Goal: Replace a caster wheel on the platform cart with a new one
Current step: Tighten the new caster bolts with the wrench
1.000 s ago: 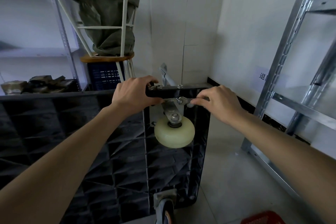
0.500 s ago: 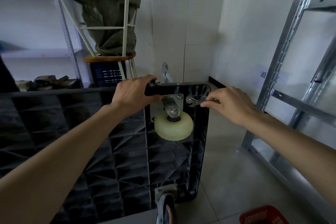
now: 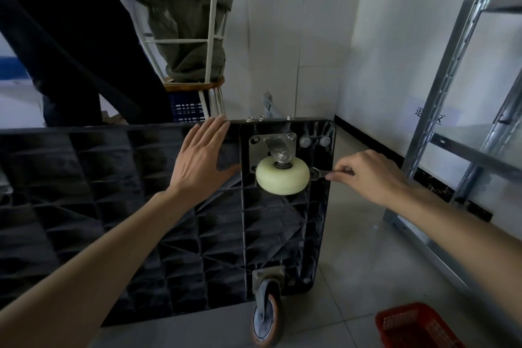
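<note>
The black platform cart (image 3: 113,206) stands on its side with its ribbed underside facing me. A cream caster wheel (image 3: 282,178) hangs from a metal mounting plate (image 3: 257,155) near the cart's upper right corner. An older grey and orange caster (image 3: 267,319) sits at the lower corner. My left hand (image 3: 200,158) lies flat with straight fingers on the underside, left of the plate. My right hand (image 3: 364,175) pinches a small metal wrench (image 3: 320,174) whose head is just right of the cream wheel.
A red plastic basket (image 3: 415,325) sits on the tiled floor at bottom right. A metal shelf rack (image 3: 457,65) stands along the right wall. Behind the cart stand an upturned stool with a green sack (image 3: 189,34), a blue crate (image 3: 189,110) and a dark-clothed person (image 3: 73,59).
My left hand let go of the cart's top edge and now lies flat on the underside. My right hand moved the wrench down from the upper bolts to beside the wheel.
</note>
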